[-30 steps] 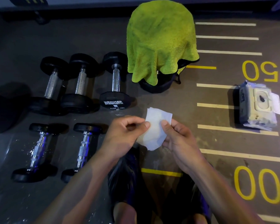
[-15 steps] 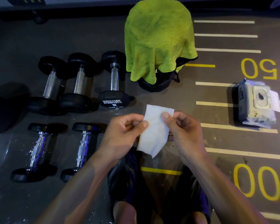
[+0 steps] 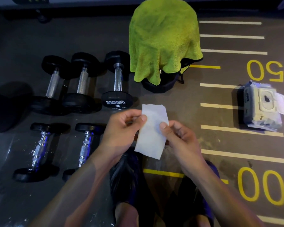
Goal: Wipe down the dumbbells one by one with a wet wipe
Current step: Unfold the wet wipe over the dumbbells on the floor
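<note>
Pinching a white wet wipe (image 3: pixel 152 133) between them, both hands hover over the dark gym floor (image 3: pixel 187 104): the left hand (image 3: pixel 121 130) has its grip closed on the wipe's left edge, thumb on top, and the right hand (image 3: pixel 179 136) pinches the right edge, so the sheet hangs flat above the person's dark shoes (image 3: pixel 126 181). To the left lie five dumbbells. Three black-headed ones sit in the far row, and the nearest-right of them, the Hammer Strength dumbbell (image 3: pixel 117 89), shows "HAMMER STRENGTH" and "MADE IN USA" upside down on its end. Two chrome-handled dumbbells (image 3: pixel 39 151) lie in the near row, wet specks glinting around them. A green towel (image 3: pixel 164 38) drapes over a black bag (image 3: pixel 161 84). At right a wipes pack (image 3: pixel 262 108) rests with its flap open. Yellow floor numbers read "50" (image 3: pixel 265 70) and "00" (image 3: pixel 262 185), upside down.
</note>
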The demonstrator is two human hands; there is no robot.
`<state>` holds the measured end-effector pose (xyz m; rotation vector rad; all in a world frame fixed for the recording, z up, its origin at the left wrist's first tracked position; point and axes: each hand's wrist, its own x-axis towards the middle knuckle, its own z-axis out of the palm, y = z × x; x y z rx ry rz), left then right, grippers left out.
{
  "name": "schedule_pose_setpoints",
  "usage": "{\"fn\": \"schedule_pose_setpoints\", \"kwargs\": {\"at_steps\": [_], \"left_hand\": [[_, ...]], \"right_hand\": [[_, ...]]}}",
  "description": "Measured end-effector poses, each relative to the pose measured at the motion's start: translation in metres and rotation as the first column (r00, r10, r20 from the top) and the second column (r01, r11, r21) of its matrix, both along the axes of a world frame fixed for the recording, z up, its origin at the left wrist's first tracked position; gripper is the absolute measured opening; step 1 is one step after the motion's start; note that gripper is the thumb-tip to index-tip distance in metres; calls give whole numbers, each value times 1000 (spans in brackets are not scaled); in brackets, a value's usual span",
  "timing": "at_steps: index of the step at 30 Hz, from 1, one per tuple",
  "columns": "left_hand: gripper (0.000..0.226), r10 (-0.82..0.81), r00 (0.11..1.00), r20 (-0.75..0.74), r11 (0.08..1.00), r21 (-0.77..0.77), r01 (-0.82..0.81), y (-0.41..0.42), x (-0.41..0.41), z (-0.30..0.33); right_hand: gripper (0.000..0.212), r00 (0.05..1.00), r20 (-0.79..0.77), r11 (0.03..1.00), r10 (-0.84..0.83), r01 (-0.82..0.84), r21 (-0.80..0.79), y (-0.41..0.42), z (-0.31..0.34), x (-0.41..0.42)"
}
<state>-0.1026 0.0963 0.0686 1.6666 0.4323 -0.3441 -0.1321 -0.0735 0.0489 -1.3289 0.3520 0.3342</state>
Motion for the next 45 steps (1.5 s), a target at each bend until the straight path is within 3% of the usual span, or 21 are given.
{"fn": "schedule_pose_setpoints", "kwargs": {"at_steps": [2,6,8,12,15,20,23,26,28,31,33,36,40,45], "left_hand": [[8,-13,999,-48,999,-38,11,2,0,3],[22,-143,943,-301,940,-340,34,3,-1,13],[16,-195,927,-320,926,-371,67,4,-2,13],[8,-165,972,-166,965,-230,125,6,1,17],[9,-210,977,31,952,-222,211,11,7,19],[16,-291,923,250,949,-43,311,20,20,10],[31,-338,903,264,939,37,341,22,24,3],[24,-353,888,295,936,104,338,23,28,-1],[19,-388,874,294,921,154,357,24,31,-2],[18,-449,837,313,891,225,394,23,35,-5],[20,-452,831,324,890,232,393,24,38,-11],[21,-376,878,295,925,182,335,29,43,-23],[17,-257,948,189,962,140,233,41,55,-33],[22,-4,985,172,930,363,-59,91,158,-56]], "right_hand": [[30,1000,-9,999,17,-17,40,-2,1,2],[15,999,44,1000,7,-8,24,-7,-2,5],[12,997,82,1000,14,-13,-12,-8,-3,6],[14,994,108,999,-14,10,37,-12,0,11],[21,977,211,993,-36,11,118,-18,5,18],[28,960,276,998,54,-61,16,-23,-1,22],[35,963,257,996,87,-81,-34,-22,-4,27],[34,973,211,995,92,-83,-50,-20,-10,35],[23,981,184,998,62,-65,10,-18,-17,40],[51,991,50,982,121,-127,143,-13,-24,48],[43,975,18,959,220,-220,180,-6,-28,52],[17,979,-10,964,203,-198,177,2,-33,63],[24,994,3,993,110,-110,43,8,-44,80],[21,997,-75,999,-28,26,-22,10,-54,110]]}}
